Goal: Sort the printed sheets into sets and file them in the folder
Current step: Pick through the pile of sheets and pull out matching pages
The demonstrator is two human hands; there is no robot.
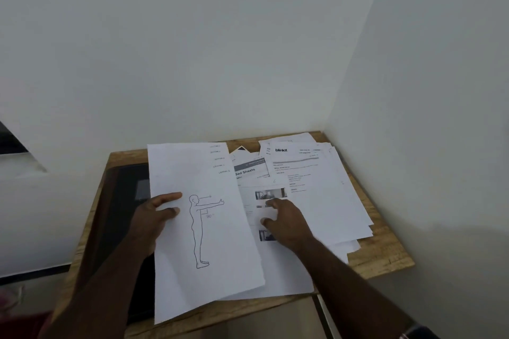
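Head view. My left hand (157, 215) grips the body-outline sheet (203, 228) at its left edge, thumb on top and fingers curled beneath, holding it tilted above the table's (385, 259) front-left part. My right hand (286, 221) rests with fingers spread flat on the photo-printed sheet (271, 201) at mid-table. Unsorted sheets (325, 190) fan out toward the back-right corner. The dark folder (124, 201) lies along the left edge (partly covered by the raised sheet). Step in hand, as I judge it: sorting. Next I must match the held sheet to its set.
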